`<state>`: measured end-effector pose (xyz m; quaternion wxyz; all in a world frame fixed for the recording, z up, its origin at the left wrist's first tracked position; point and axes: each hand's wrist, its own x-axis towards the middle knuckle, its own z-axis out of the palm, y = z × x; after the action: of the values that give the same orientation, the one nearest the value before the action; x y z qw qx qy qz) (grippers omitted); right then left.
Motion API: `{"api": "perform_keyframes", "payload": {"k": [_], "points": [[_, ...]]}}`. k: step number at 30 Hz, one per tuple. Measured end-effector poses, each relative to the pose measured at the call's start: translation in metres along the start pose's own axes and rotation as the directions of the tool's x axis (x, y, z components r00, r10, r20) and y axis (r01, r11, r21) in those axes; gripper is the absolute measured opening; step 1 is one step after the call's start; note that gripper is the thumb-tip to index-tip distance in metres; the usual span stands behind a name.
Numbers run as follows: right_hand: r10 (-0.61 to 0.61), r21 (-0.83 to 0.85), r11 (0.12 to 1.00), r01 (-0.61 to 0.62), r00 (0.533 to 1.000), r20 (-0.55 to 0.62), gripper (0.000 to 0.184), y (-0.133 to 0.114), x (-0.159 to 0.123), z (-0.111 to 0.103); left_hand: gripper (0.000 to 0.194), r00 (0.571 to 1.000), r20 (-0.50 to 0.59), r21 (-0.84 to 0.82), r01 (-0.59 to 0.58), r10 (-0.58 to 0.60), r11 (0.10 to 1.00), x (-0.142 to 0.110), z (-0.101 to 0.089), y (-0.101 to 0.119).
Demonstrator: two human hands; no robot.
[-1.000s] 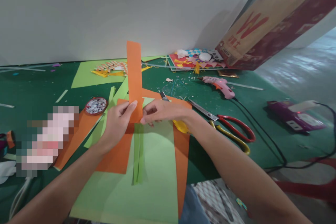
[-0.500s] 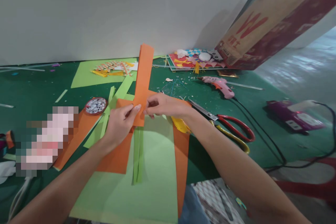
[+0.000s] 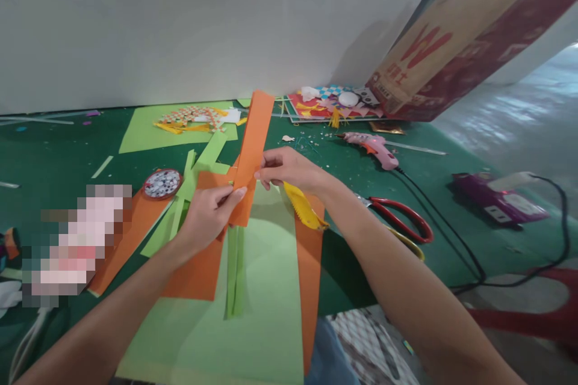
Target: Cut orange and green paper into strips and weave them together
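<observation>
A folded orange paper strip [image 3: 255, 138] stands up in front of me, leaning to the right. Its lower end is pinched between the thumb and fingers of my left hand [image 3: 208, 212]. At the strip's right edge, the closed thumb and fingertips of my right hand [image 3: 293, 169] grip the paper. Green paper strips [image 3: 235, 277] lie below it on a large light green sheet [image 3: 266, 313]. Orange paper [image 3: 309, 258] shows along the right of that sheet, and a yellow zigzag-edged tool [image 3: 304, 210] lies beneath my right forearm.
Red-handled scissors [image 3: 401, 216] lie right of my forearm. Farther back is a pink glue gun [image 3: 374, 147], its cord trailing near a purple power strip [image 3: 501, 201]. A round box of beads [image 3: 162, 183] sits left. A paper bag [image 3: 428, 54] leans at the back right.
The orange strip has tilted farther right and its top sits lower. My right hand has shifted slightly up and right along its edge. My left hand keeps its pinch.
</observation>
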<state>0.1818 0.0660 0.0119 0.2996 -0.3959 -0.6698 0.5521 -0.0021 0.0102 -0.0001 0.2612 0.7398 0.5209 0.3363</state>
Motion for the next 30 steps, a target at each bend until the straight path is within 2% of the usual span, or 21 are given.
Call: {"api": "perform_keyframes", "payload": {"k": [6, 11, 18, 21, 24, 27, 28, 30], "points": [[-0.031, -0.041, 0.999, 0.028, 0.995, -0.090, 0.016, -0.004, -0.002, -0.012, 0.041, 0.985, 0.169, -0.037, 0.055, -0.048, 0.998, 0.000, -0.001, 0.000], [-0.046, 0.019, 0.999, 0.050, 0.985, -0.168, 0.014, 0.003, -0.001, -0.028, 0.041, 0.951, 0.293, -0.074, 0.125, -0.098, 0.989, 0.000, -0.003, 0.001], [-0.062, 0.089, 0.992, 0.090, 0.958, -0.281, 0.013, 0.010, -0.005, -0.051, 0.039, 0.901, 0.418, -0.075, 0.161, -0.115, 0.984, -0.002, -0.005, 0.002], [-0.081, 0.138, 0.981, 0.137, 0.933, -0.351, 0.013, 0.014, -0.005, -0.060, 0.039, 0.883, 0.453, -0.085, 0.175, -0.118, 0.981, -0.002, -0.004, 0.001], [-0.100, 0.184, 0.960, 0.210, 0.874, -0.476, 0.013, 0.017, -0.003, -0.066, 0.040, 0.872, 0.474, -0.085, 0.182, -0.121, 0.980, -0.002, -0.003, 0.000], [-0.078, 0.219, 0.947, 0.235, 0.828, -0.555, 0.015, 0.016, -0.001, -0.066, 0.040, 0.895, 0.429, -0.083, 0.176, -0.124, 0.981, -0.001, -0.004, 0.000], [-0.061, 0.232, 0.947, 0.224, 0.831, -0.553, 0.016, 0.015, -0.001, -0.064, 0.040, 0.906, 0.402, -0.081, 0.177, -0.131, 0.981, -0.001, -0.004, 0.000], [-0.028, 0.258, 0.950, 0.175, 0.872, -0.489, 0.020, 0.012, -0.002, -0.057, 0.040, 0.924, 0.352, -0.074, 0.186, -0.149, 0.980, -0.001, -0.005, 0.002]]}}
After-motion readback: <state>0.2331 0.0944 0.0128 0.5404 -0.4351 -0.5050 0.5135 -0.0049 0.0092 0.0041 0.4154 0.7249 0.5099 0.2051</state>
